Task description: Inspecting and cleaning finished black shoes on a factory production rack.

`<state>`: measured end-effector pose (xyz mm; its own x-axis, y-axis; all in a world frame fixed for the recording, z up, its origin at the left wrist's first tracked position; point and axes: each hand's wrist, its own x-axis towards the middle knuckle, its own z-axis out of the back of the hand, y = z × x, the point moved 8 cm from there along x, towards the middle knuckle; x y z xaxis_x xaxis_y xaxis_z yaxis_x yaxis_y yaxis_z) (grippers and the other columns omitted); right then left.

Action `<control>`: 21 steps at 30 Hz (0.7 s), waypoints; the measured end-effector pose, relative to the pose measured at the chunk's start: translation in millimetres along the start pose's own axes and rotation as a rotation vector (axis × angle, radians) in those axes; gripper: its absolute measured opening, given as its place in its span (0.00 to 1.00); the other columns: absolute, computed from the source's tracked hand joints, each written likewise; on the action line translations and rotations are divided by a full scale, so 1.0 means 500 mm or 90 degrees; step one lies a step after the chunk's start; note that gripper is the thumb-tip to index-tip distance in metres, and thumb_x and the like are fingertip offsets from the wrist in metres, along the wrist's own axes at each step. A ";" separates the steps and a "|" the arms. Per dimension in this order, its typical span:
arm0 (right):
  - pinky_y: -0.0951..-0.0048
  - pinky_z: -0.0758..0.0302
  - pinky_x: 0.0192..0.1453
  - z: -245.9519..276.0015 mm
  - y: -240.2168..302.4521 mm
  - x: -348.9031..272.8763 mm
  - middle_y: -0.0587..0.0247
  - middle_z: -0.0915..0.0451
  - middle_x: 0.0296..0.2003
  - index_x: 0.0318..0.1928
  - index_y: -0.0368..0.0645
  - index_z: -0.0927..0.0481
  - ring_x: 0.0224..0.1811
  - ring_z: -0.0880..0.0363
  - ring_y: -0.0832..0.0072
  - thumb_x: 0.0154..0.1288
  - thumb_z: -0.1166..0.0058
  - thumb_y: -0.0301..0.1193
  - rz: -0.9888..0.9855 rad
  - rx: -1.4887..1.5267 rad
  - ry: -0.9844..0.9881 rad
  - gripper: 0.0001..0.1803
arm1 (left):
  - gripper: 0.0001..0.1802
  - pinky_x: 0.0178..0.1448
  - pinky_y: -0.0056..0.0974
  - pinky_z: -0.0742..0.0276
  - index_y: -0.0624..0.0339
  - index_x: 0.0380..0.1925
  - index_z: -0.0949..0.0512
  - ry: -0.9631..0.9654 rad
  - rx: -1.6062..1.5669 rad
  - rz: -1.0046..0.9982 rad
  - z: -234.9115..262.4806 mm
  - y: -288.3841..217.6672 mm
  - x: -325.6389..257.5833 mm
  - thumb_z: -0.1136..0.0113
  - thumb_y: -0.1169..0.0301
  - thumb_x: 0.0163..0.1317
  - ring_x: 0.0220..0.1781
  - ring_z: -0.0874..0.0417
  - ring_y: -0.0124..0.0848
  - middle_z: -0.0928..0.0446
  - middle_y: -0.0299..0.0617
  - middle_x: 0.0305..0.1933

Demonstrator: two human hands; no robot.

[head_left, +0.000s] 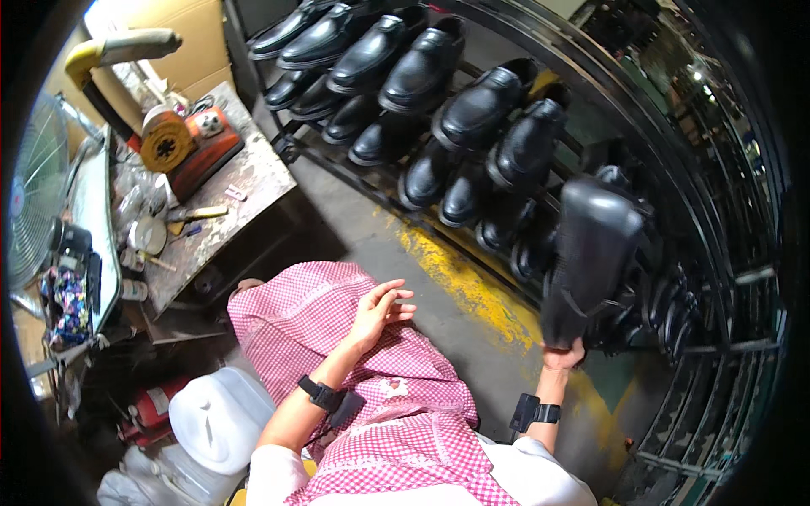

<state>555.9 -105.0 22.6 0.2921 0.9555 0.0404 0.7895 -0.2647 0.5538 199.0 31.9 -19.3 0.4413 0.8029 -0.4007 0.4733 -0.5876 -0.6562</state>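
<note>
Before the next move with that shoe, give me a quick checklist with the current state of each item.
1. Right hand grips the black shoe at its lower end: ok.
2. Shoe's sole faces the camera, upper side hidden: cannot tell its condition.
3. Left hand is empty, resting open on the pink checked apron: ok.
4. Rack of black shoes beside the held shoe, a free slot: cannot tell.
5. Floor between lap and rack shows nothing lying on it: ok.

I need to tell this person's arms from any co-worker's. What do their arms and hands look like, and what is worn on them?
Both forearms are bare below short white sleeves, with no gloves. The left hand has a black strapped band with a small black device on its wrist. The right hand has a similar black wrist band. A pink-and-white checked apron covers the lap.
</note>
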 end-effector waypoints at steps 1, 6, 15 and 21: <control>0.53 0.23 0.42 -0.073 -0.039 0.038 0.53 0.31 0.54 0.58 0.41 0.35 0.55 0.31 0.54 0.48 0.45 0.33 -0.022 -0.075 0.018 0.33 | 0.17 0.44 0.36 0.21 0.65 0.53 0.36 -0.016 -0.001 -0.009 0.013 -0.018 -0.011 0.58 0.72 0.66 0.39 0.20 0.35 0.26 0.47 0.44; 0.71 0.39 0.63 -0.377 -0.206 0.205 0.54 0.32 0.54 0.61 0.32 0.42 0.55 0.31 0.66 0.41 0.42 0.20 -0.074 -0.409 0.125 0.41 | 0.16 0.40 0.31 0.21 0.62 0.53 0.33 -0.138 0.142 -0.240 0.102 -0.187 -0.091 0.58 0.70 0.67 0.35 0.20 0.29 0.24 0.44 0.42; 0.75 0.31 0.54 -0.611 -0.481 0.346 0.58 0.26 0.48 0.61 0.36 0.41 0.48 0.27 0.75 0.49 0.41 0.16 0.025 -0.638 0.297 0.38 | 0.14 0.37 0.27 0.26 0.68 0.45 0.27 -0.471 0.545 -0.515 0.306 -0.386 -0.272 0.54 0.81 0.59 0.32 0.21 0.24 0.21 0.44 0.35; 0.73 0.28 0.49 -0.733 -0.598 0.433 0.51 0.21 0.41 0.60 0.41 0.36 0.42 0.22 0.72 0.48 0.37 0.25 0.213 -0.751 0.314 0.36 | 0.12 0.32 0.29 0.24 0.67 0.40 0.24 -0.534 0.741 -0.571 0.298 -0.398 -0.280 0.51 0.81 0.56 0.25 0.20 0.28 0.21 0.44 0.28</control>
<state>185.3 228.4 170.8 -0.0436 0.8798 0.4734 -0.2963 -0.4639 0.8348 -70.8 51.2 71.9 -0.3123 0.8712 0.3789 -0.6085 0.1228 -0.7840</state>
